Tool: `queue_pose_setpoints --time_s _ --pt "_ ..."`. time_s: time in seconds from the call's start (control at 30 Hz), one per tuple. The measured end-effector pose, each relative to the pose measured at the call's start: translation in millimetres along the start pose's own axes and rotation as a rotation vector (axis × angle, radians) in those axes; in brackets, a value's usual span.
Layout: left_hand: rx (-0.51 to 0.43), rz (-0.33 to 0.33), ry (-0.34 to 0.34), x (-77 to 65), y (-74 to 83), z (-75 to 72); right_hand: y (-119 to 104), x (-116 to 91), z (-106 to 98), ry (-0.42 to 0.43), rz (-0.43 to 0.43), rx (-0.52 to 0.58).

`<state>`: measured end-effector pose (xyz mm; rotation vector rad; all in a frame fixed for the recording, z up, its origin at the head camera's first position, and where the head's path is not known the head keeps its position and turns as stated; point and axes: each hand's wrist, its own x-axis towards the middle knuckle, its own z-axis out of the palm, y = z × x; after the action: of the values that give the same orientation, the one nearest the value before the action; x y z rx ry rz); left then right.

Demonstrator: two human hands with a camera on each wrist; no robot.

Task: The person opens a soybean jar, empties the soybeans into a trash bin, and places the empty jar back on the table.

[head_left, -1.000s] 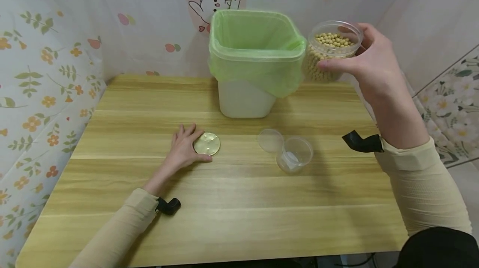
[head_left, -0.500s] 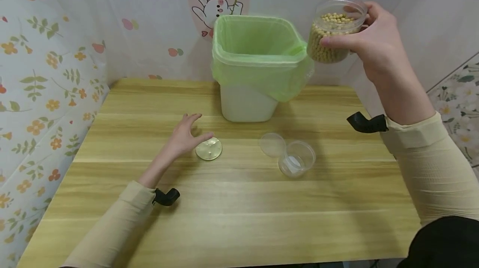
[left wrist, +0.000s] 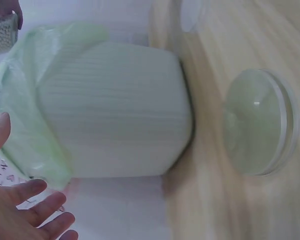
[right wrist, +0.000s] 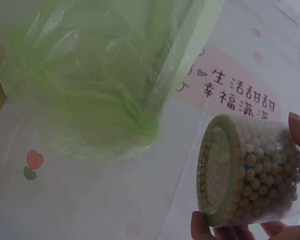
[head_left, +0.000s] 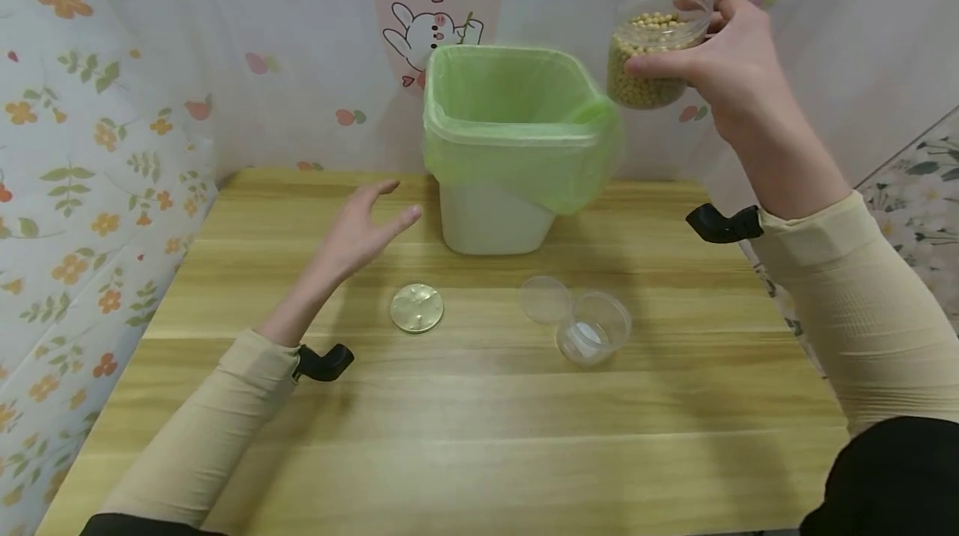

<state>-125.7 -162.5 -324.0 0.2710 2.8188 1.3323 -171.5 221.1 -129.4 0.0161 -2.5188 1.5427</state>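
My right hand (head_left: 737,62) grips a clear plastic jar (head_left: 655,45) of yellow soybeans around its side, holding it up to the right of the bin's rim. The jar is lidless and near upright; in the right wrist view its base and the packed beans (right wrist: 257,172) show. My left hand (head_left: 355,228) hovers over the table left of the bin, fingers and thumb spread, holding nothing. Below it a round gold lid (head_left: 416,308) lies on the wood. A white bin (head_left: 494,215) lined with a green bag (head_left: 517,153) stands at the back.
A small clear cup (head_left: 594,328) with something white at its bottom stands right of centre on the wooden table (head_left: 479,453). Against it lies a clear round lid (head_left: 545,300). A printed curtain (head_left: 300,45) hangs behind the table.
My left hand has let go of the gold lid, risen and moved back towards the bin. My right hand has lifted the jar of soybeans higher.
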Motion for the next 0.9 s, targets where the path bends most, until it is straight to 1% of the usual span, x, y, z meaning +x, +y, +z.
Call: queue_pose_setpoints --time_s 0.13,0.27,0.33,0.4,0.5,0.57,0.63,0.73,0.9 --pt "-0.02 0.038 0.033 4.7 11.9 -8.5 -3 7 4 -0.005 0.052 -0.015" --pt "-0.056 0.082 0.059 13.8 25.1 -15.4 -6 14 7 -0.001 0.035 -0.014" --pt "-0.082 0.094 0.052 19.5 33.8 -19.6 -7 18 8 -0.004 0.038 -0.017" --pt "-0.105 0.09 0.042 26.2 43.2 -24.3 -10 22 10 0.003 0.041 -0.028" --pt "-0.132 0.057 0.014 35.2 57.7 -32.6 -12 29 14 0.003 0.07 -0.057" --pt "-0.147 0.026 -0.001 41.5 65.3 -36.6 -13 34 17 0.013 0.041 -0.084" --pt "-0.161 -0.003 -0.019 47.0 70.5 -38.8 -14 38 19 0.008 0.034 -0.103" --pt "-0.196 -0.036 -0.032 54.0 74.0 -38.6 -15 43 23 0.001 -0.008 -0.125" --pt "-0.289 -0.084 -0.027 63.7 74.7 -33.3 -19 52 29 -0.018 -0.037 -0.178"
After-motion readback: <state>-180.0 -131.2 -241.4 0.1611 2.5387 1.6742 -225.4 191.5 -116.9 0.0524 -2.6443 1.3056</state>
